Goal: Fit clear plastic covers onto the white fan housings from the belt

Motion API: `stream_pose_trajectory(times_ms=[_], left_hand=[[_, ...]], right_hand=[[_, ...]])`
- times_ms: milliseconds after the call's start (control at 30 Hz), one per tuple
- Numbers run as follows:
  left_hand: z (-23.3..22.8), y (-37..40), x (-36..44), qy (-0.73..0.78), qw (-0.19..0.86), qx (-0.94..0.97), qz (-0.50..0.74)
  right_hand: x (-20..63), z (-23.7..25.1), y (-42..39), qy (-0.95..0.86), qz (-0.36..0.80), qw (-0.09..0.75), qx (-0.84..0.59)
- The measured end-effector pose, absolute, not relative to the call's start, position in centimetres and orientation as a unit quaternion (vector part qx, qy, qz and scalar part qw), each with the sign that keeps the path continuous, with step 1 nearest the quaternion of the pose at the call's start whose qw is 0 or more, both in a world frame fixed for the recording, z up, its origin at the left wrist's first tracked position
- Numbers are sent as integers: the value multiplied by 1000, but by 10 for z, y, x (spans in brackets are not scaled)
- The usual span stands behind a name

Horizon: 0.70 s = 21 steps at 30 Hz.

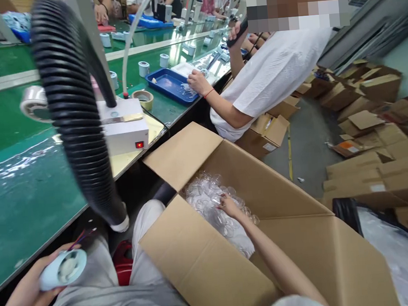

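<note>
At the lower left, my left hand [27, 289] is wrapped around a pale blue fan housing [63, 269], a short cylinder with a vaned round end facing up and right. Thin red and dark wires stick out of its top. My right hand [230, 204] reaches into an open cardboard box [212, 260] beside my legs. Its bent fingers close on a clear plastic cover [219, 200] among a heap of similar clear round pieces [202, 193]; the exact hold is partly lost among the transparent parts. White bagging or film lies under the heap.
A black ribbed hose [75, 111] arches down in front of the green workbench [23, 191]. On the bench are a white switch box [126, 131], a tape roll [142, 100] and a blue tray [170, 86]. A co-worker [271, 72] stands beyond the box; cartons [367, 168] fill the right.
</note>
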<state>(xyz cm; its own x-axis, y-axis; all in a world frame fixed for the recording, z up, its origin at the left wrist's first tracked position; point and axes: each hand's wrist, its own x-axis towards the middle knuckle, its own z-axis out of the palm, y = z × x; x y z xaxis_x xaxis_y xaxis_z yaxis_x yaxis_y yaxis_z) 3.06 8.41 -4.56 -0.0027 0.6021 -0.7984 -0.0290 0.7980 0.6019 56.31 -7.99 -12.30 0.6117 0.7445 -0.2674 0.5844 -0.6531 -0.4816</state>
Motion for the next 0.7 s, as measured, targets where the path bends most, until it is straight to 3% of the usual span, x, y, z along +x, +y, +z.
stream_pose_trajectory(times_ms=[167, 267, 433, 567, 700], left_hand=[[-33, 72, 58, 544, 751, 293, 232], [-31, 67, 67, 467, 762, 408, 184], [-11, 63, 61, 436, 753, 476, 127], [7, 59, 42, 402, 639, 634, 168], [-2, 57, 24, 366, 523, 734, 232]], right_hand=[[520, -61, -112, -451, 197, 266, -829], [439, -34, -109, -614, 195, 366, -671], [293, -21, -61, -774, 169, 283, -541], [253, -26, -22, -780, 199, 248, -539], [245, -22, -11, -719, 352, 324, -504]])
